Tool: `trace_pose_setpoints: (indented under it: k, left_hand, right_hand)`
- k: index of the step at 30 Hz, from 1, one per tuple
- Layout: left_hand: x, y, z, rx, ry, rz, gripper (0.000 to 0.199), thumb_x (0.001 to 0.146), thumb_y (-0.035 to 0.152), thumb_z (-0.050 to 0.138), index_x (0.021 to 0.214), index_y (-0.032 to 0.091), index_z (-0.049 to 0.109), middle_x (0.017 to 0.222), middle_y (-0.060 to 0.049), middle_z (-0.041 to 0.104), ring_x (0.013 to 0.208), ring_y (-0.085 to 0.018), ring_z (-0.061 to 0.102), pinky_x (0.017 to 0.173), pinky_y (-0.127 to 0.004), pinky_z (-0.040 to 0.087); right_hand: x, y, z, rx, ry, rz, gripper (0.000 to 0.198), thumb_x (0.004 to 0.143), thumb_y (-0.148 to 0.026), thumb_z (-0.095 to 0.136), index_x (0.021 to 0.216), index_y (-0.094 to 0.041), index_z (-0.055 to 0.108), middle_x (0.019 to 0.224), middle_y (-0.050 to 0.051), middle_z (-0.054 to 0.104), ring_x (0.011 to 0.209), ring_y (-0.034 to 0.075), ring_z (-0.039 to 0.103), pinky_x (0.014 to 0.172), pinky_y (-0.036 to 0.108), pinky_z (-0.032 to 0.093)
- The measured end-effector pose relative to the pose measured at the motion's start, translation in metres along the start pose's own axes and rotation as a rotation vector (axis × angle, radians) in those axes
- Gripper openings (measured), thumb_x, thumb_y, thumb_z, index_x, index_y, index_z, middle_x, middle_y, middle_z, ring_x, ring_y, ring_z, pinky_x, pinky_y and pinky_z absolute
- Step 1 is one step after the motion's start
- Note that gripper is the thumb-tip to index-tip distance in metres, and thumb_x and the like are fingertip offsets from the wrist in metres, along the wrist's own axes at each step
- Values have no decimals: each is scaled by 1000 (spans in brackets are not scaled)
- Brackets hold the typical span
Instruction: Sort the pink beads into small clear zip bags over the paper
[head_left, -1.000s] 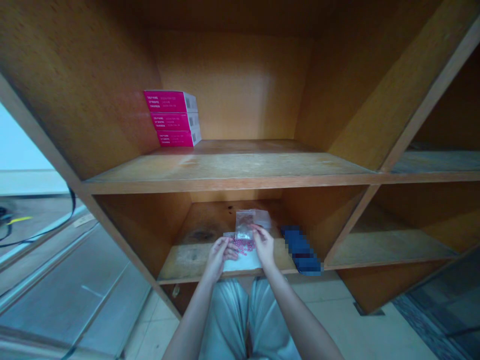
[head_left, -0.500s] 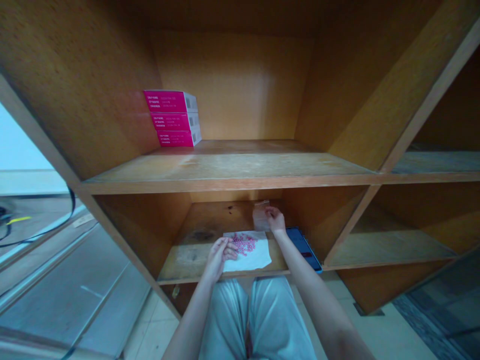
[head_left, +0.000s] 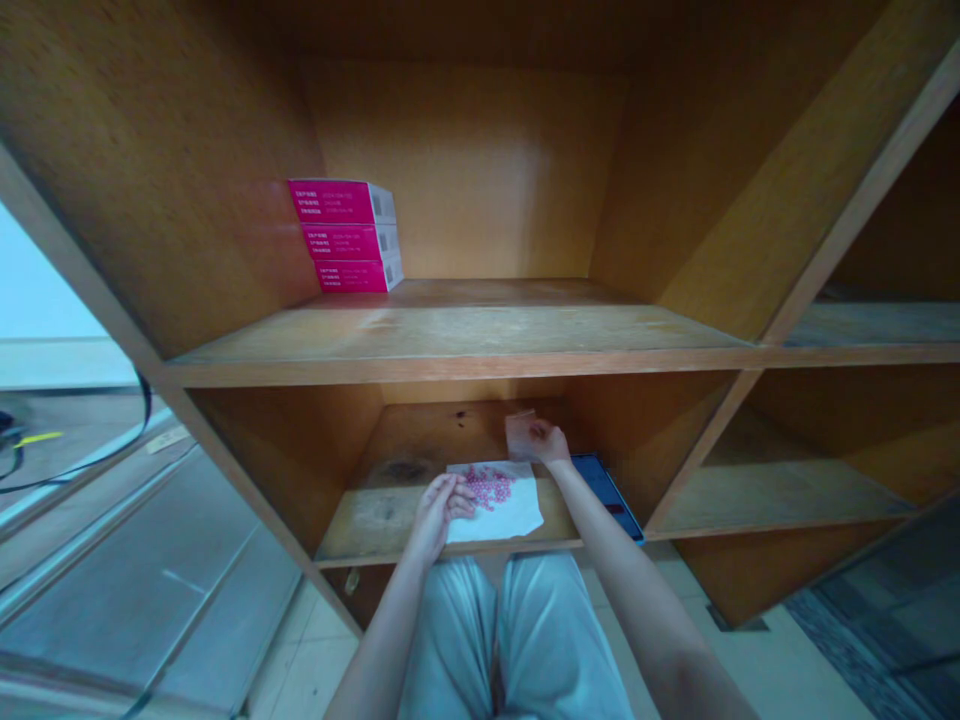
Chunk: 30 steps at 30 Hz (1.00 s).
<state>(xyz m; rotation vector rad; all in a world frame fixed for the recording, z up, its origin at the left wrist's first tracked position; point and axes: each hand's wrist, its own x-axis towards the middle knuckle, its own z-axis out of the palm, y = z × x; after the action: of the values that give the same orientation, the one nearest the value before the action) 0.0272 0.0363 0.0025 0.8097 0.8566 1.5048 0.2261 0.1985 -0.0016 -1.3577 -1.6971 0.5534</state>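
Observation:
My right hand (head_left: pixel 550 443) pinches a small clear plastic bag (head_left: pixel 518 434) by its right side, over the back of the lower shelf. In front of the bag lies a white sheet of paper (head_left: pixel 499 525), with a cluster of small pink beads or pills (head_left: pixel 489 488) spread over its upper part; their exact kind is too small to tell. At the sheet's left edge rests my left hand (head_left: pixel 444 503), its fingers loosely bent and apart beside the pink pieces. Nothing shows in it.
A dark phone-like device with a blue edge (head_left: pixel 609 497) lies right of the paper, under my right forearm. Above, three stacked pink boxes (head_left: pixel 349 243) stand at the left of the upper shelf. The shelf board (head_left: pixel 465 367) runs above my hands, and a wooden divider (head_left: pixel 697 450) rises at right.
My right hand has shifted slightly down with the plastic bag, whose top now tilts. My left hand, the paper and the pink pieces stay where they were.

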Motion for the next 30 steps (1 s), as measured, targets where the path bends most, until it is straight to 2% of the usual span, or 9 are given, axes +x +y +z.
trace_pose_setpoints:
  k: [6, 9, 12, 16, 19, 22, 26, 30]
  left_hand:
    - [0, 1, 1, -1, 4, -4, 27, 71, 34, 61, 85, 13, 53, 67, -5, 65, 49, -11, 58, 48, -22, 48]
    - [0, 1, 0, -2, 16, -9, 26, 71, 34, 61, 85, 13, 53, 67, -5, 65, 48, -11, 58, 48, -22, 48]
    - [1, 1, -1, -24, 35, 4, 25, 71, 33, 61, 85, 13, 53, 67, -4, 65, 49, -11, 58, 48, -23, 48]
    - [3, 5, -3, -35, 68, 44, 25, 71, 34, 59, 84, 14, 52, 65, -3, 64, 49, -12, 58, 47, -24, 48]
    - [9, 12, -6, 31, 113, 75, 25, 71, 35, 58, 82, 14, 51, 64, -3, 63, 47, -11, 57, 46, -24, 47]
    - [20, 18, -13, 129, 173, 148, 24, 69, 33, 57, 82, 13, 52, 62, -3, 63, 45, -11, 56, 45, -24, 46]
    - [32, 15, -26, 271, 272, 182, 19, 66, 28, 54, 77, 13, 52, 54, 0, 60, 36, -9, 51, 37, -20, 39]
    - [36, 7, -31, 370, 266, 176, 15, 65, 24, 50, 75, 13, 53, 52, 1, 59, 36, -9, 50, 35, -19, 38]
  right_hand:
    - [-1, -1, -3, -16, 25, -19, 23, 72, -12, 44, 82, -17, 65, 87, 7, 68, 83, 20, 63, 75, 29, 47]
    - [-5, -7, -5, 0, 143, -68, 24, 73, -13, 42, 81, -16, 65, 95, 9, 65, 95, 20, 58, 85, 31, 43]
    - [-15, -15, -7, 67, 278, -175, 24, 75, -15, 40, 82, -16, 64, 99, 10, 61, 99, 20, 53, 89, 34, 41]
    - [-39, -26, -9, 143, 322, -277, 25, 74, -13, 40, 89, -16, 60, 101, 10, 58, 99, 19, 51, 89, 35, 39]
    - [-59, -30, -9, 154, 362, -249, 25, 73, -12, 39, 89, -18, 57, 98, 9, 57, 98, 20, 50, 88, 36, 38]
    - [-76, -30, -7, 166, 356, -241, 21, 73, -12, 38, 81, -18, 56, 88, 8, 57, 90, 19, 52, 81, 34, 40]
    - [-84, -27, -4, 183, 334, -235, 21, 74, -13, 36, 67, -19, 55, 72, 5, 57, 74, 17, 53, 70, 29, 41]
    - [-85, -27, -3, 155, 284, -204, 23, 74, -13, 36, 64, -18, 56, 69, 5, 58, 70, 17, 53, 67, 27, 40]
